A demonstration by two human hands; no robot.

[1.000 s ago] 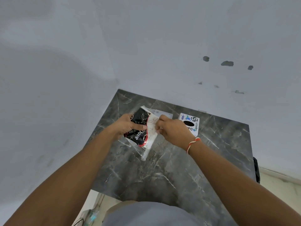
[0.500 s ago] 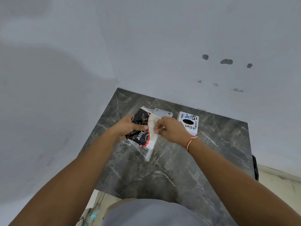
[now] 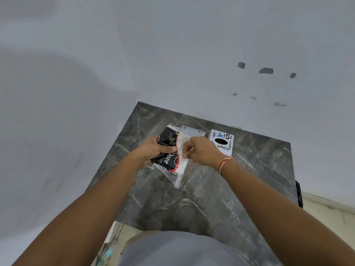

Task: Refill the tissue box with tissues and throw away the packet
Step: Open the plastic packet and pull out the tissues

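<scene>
Little has shifted: both hands still clutch the tissue packet (image 3: pixel 169 152) above the tabletop (image 3: pixel 201 198), left hand (image 3: pixel 153 150) gripping its black side, right hand (image 3: pixel 201 151) pinching the clear wrap. Tissue box (image 3: pixel 221 142) sits just right.

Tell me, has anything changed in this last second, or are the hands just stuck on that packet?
Hardly anything. The left hand still grips the dark packet and the right hand still pinches its clear edge; the fingers only shifted slightly, and the packet looks no more open. The tissue box stayed where it was on the table, untouched.
</scene>
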